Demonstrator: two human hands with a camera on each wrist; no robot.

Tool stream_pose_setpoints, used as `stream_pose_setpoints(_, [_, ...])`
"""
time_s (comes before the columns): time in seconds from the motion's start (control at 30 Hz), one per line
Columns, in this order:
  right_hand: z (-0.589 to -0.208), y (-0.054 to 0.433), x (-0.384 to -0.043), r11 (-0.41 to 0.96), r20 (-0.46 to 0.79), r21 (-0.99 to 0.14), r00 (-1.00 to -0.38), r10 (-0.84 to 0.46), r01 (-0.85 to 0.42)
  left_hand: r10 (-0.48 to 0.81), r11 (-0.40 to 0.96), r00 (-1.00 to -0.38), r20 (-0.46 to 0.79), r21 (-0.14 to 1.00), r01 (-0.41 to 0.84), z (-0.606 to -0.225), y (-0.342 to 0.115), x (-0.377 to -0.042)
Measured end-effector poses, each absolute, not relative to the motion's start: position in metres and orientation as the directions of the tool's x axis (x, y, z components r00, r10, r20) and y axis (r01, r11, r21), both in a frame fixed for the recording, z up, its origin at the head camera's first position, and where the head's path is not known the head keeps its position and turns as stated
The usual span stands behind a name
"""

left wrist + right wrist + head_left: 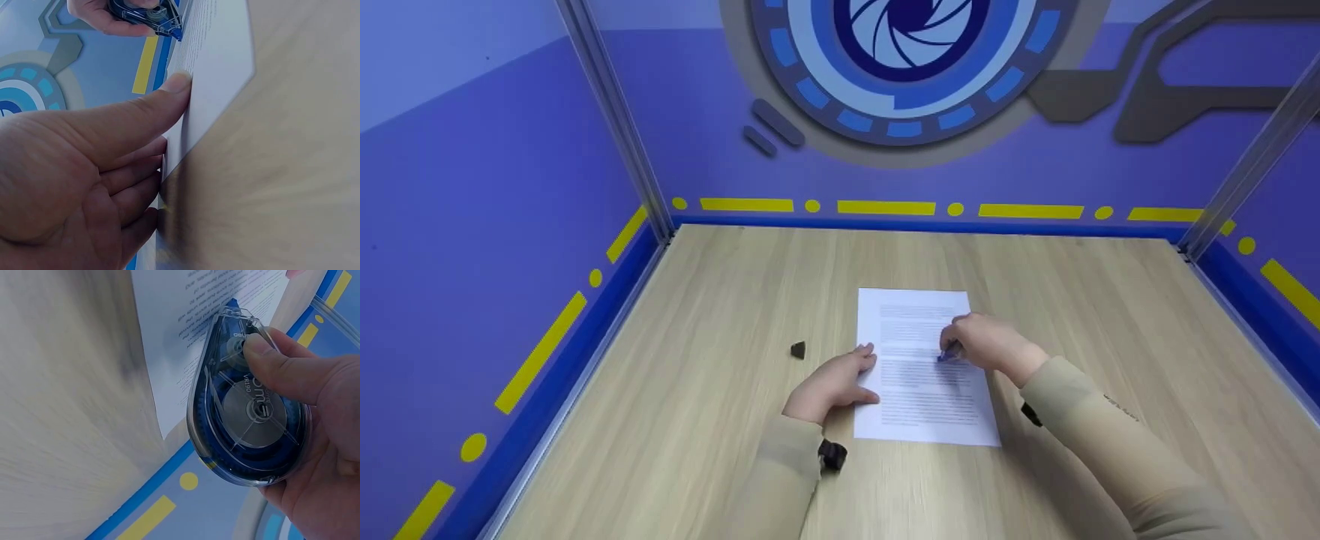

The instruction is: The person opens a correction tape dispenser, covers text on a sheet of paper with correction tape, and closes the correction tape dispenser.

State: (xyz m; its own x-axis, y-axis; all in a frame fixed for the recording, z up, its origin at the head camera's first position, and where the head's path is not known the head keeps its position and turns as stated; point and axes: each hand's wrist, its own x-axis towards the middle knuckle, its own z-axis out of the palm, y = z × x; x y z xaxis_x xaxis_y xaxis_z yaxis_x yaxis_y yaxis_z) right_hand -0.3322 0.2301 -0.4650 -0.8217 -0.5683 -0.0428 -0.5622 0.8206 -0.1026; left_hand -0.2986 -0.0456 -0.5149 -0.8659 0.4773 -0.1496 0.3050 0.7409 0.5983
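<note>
A printed sheet of paper (922, 420) lies on the wooden table. My right hand (986, 345) grips a correction tape dispenser (253, 410) with a clear case and blue inner parts, thumb on its near side. The dispenser's blue tip meets the printed lines around the middle of the sheet; whether any tape is laid there is too small to tell. At the sheet's left edge my left hand (836, 382) rests, thumb and fingers apart and fairly straight. In the left wrist view its thumb (177, 82) presses on the paper.
A small dark piece (799, 349) lies on the table (720, 300) left of the paper. Blue panels with yellow marks (885, 208) wall the table at the back and both sides, with metal posts (619, 120) at the back corners.
</note>
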Motion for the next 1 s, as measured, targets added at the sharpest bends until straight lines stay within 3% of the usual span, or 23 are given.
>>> stream_pose_setpoints(1.0, [-0.4649,0.2396,-0.3302,0.837,-0.047,-0.124,-0.839,-0.541,-0.533,0.468,0.753,-0.868,-0.164,0.589,0.294,-0.5147,-0.0455,-0.2987])
